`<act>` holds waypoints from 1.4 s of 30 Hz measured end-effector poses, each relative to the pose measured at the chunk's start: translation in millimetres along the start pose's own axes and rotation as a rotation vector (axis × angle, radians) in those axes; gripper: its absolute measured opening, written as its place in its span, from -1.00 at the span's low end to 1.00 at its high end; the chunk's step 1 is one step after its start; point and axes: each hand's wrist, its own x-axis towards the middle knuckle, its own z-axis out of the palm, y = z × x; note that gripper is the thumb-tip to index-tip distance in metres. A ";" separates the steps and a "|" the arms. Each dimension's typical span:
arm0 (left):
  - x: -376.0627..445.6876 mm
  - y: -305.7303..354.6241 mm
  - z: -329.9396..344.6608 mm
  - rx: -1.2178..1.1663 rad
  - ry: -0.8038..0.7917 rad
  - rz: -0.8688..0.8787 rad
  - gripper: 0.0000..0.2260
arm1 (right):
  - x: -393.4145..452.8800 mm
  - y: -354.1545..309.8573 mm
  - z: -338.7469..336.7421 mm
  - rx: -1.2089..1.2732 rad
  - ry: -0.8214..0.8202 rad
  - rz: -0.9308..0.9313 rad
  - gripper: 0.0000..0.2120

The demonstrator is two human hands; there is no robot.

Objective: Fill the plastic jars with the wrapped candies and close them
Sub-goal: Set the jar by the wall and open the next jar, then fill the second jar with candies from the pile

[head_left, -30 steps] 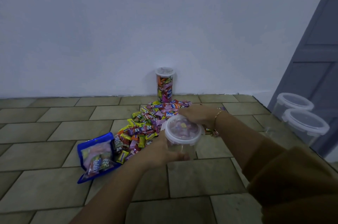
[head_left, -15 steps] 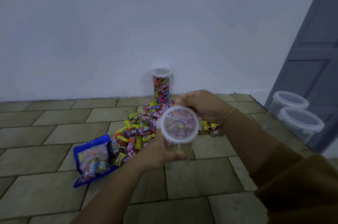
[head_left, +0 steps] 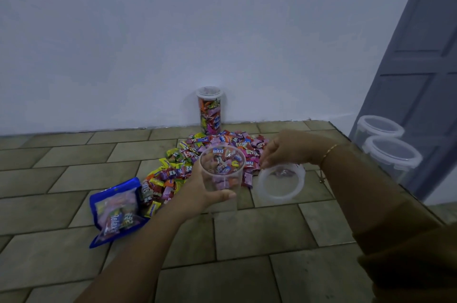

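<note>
Head view | left hand (head_left: 207,191) fingers wrap open clear jar (head_left: 222,174) | right hand (head_left: 284,149) fingers pinch its lid (head_left: 280,185) | jar looks empty

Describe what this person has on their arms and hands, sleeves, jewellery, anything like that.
The left hand and forearm are bare, with no sleeve in view. The right hand is bare too, with a thin gold bracelet at the wrist and a brown sleeve pushed up the forearm.

"Relaxa" reads on the blue candy bag (head_left: 116,213) at 8 o'clock, on wrappers in the closed jar (head_left: 210,112) at 12, and in the candy pile (head_left: 197,161).
</note>
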 end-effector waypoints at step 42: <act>-59.0 -66.5 -84.2 0.534 0.294 -0.209 -0.14 | 41.6 -114.4 181.6 0.013 0.080 -0.287 -0.68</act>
